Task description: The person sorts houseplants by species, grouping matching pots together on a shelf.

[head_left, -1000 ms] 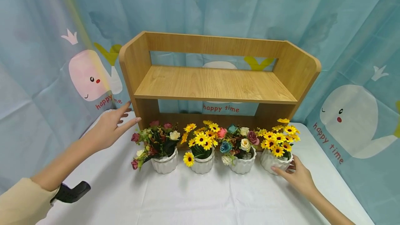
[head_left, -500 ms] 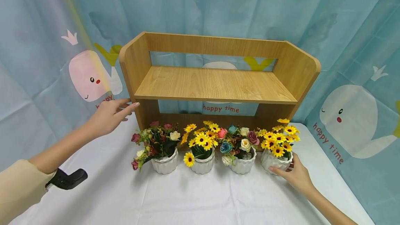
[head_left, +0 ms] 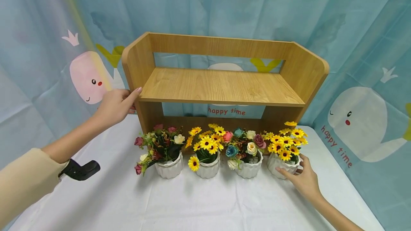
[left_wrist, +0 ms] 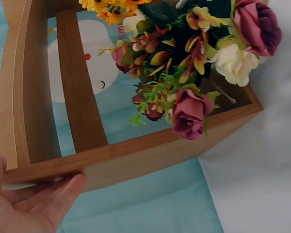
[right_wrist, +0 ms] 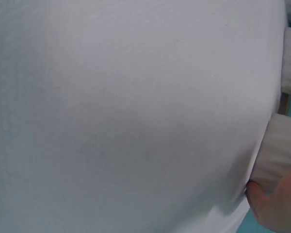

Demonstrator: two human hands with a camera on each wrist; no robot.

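Observation:
A two-tier wooden desk shelf (head_left: pixel 221 85) stands at the back. My left hand (head_left: pixel 115 108) grips the edge of its left side panel, thumb on the front and fingers against the outer face, as the left wrist view also shows. On the right, my right hand (head_left: pixel 305 181) holds a white ribbed flowerpot (head_left: pixel 279 166) of small yellow sunflowers (head_left: pixel 285 147), with the thumb low on its front. That pot stands on the table; in the right wrist view only part of the hand and the pot's side (right_wrist: pixel 281 150) show.
Left of it stand a pot of mixed roses (head_left: pixel 249 168), a sunflower pot (head_left: pixel 208 168) and a pot of dark pink roses (head_left: pixel 169 168), all in front of the shelf. A white cloth (head_left: pixel 199 206) covers the table. Blue printed curtains (head_left: pixel 231 6) hang behind and beside.
My left hand has moved up and right from beside the shelf and taken hold of its left side panel. My right hand stays at the sunflower pot, which has not moved.

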